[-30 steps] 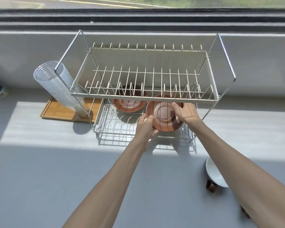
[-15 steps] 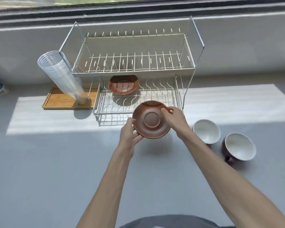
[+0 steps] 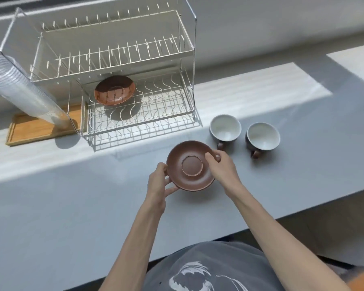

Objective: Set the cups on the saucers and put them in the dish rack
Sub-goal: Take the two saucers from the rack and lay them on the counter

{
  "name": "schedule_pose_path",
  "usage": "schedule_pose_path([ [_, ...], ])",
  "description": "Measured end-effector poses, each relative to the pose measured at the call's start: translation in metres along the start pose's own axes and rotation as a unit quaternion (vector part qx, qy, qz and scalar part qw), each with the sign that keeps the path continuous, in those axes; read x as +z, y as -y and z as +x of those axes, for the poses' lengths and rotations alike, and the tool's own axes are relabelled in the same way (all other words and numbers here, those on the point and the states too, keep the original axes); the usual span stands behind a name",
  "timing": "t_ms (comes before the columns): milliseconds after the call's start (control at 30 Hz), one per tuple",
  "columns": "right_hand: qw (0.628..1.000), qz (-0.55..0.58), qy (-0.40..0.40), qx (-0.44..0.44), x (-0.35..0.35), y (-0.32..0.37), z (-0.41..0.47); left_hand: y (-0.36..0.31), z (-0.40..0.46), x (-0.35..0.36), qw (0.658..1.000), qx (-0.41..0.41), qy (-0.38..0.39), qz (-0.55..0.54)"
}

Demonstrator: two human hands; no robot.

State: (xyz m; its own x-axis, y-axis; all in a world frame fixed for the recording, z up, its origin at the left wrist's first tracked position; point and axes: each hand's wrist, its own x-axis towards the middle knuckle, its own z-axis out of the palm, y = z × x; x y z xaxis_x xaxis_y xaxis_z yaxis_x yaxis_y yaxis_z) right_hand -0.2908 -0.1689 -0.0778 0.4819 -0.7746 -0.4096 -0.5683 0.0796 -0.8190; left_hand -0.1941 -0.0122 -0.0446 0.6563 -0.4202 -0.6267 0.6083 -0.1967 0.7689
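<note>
I hold a brown saucer [image 3: 189, 166] level over the grey counter, in front of the wire dish rack [image 3: 188, 111]. My left hand [image 3: 159, 182] grips its left rim and my right hand [image 3: 221, 164] grips its right rim. A second brown saucer [image 3: 114, 90] lies in the rack's lower tier, at the back left. Two dark cups with white insides stand on the counter right of the rack: the nearer cup [image 3: 225, 128] and the farther-right cup [image 3: 262, 136], both upright, handles towards me.
A stack of clear plastic cups [image 3: 23, 89] leans on a wooden tray [image 3: 29, 129] left of the rack. The rack's upper tier [image 3: 114, 59] holds nothing. The counter's front edge runs diagonally at lower right. Sunlit bands cross the counter.
Both hands drew the saucer out of the rack's lower tier and brought it towards me over the counter. The view tilted down, bringing both cups into sight.
</note>
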Motion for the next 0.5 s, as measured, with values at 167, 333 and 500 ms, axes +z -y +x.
schedule_pose_path([
  [167, 0.997, 0.025, -0.063, 0.041, -0.035, -0.039, -0.013, 0.023, -0.006, 0.032, 0.998, -0.025, 0.043, 0.05],
  [333, 0.989, 0.05, -0.104, 0.091, -0.069, -0.071, -0.022, 0.04, -0.009, 0.064, 0.99, -0.061, 0.087, 0.088],
  [500, 0.982, 0.058, -0.142, 0.114, -0.091, -0.09, -0.026, 0.053, -0.008, 0.09, 0.984, -0.084, 0.112, 0.114],
])
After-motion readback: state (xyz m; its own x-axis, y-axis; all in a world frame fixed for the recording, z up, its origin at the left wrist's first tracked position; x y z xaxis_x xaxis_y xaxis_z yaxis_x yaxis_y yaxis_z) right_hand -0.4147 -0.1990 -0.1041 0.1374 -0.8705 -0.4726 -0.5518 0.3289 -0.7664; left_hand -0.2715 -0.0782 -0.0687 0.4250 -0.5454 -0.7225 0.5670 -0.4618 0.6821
